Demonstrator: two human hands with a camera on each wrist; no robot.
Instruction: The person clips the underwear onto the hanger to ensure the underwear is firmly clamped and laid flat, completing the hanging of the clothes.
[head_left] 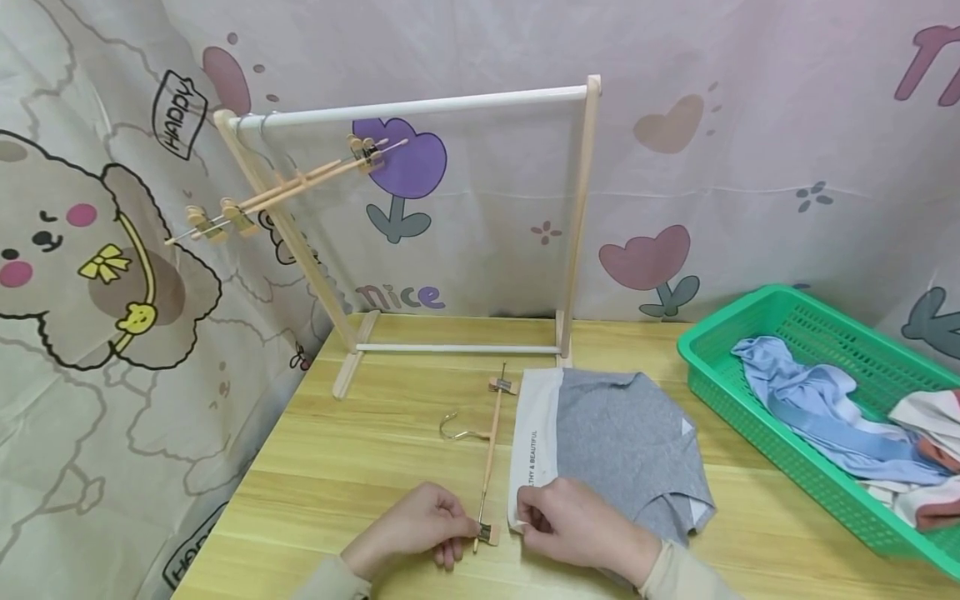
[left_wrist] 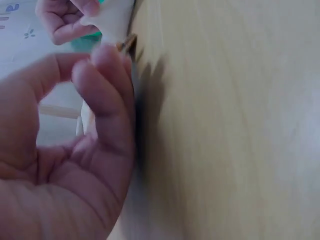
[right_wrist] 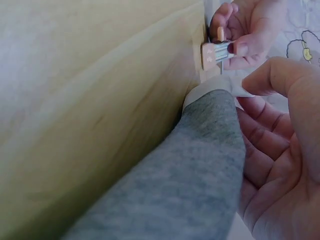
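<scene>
A clip hanger with a wooden bar, a metal hook and a clip near each end lies on the table. My left hand pinches the clip at its near end between thumb and finger; in the right wrist view that clip stands just beyond the cloth. Right of the hanger lies a pair of grey underpants, its white waistband facing the hanger. My right hand pinches the near corner of the waistband, a little apart from the clip. The pinched white edge is lifted slightly.
A wooden rack with a white top rail stands at the back, with clip hangers hung at its left end. To the right, a green basket holds blue and other crumpled clothes. A printed curtain hangs behind the table.
</scene>
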